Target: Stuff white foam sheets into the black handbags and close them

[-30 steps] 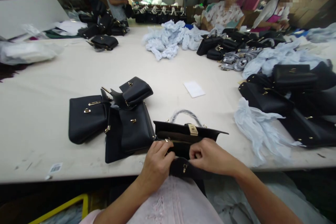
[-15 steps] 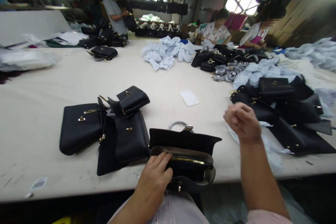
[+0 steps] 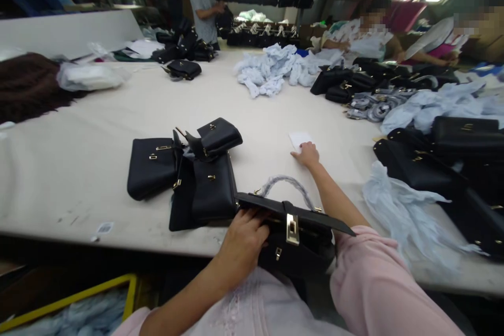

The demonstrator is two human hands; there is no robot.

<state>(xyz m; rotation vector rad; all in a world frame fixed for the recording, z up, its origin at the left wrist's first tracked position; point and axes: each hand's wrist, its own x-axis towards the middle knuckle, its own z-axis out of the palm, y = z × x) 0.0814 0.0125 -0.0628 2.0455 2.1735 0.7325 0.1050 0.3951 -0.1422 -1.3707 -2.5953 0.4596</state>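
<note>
Bag is being held by left hand; beyond it, paper is now being touched by right hand, grip unclear.

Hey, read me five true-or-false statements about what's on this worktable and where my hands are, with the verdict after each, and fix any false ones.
1. The left hand is on the black handbag. True.
2. Both hands are on that handbag. False: the right hand is at the white card.
3. The handbag's handle stands up in an arch. True.
4. The yellow-rimmed crate sits on the tabletop. False: the yellow-rimmed crate is below the near edge of the table.
5. A small label lies near that edge. True.
</note>
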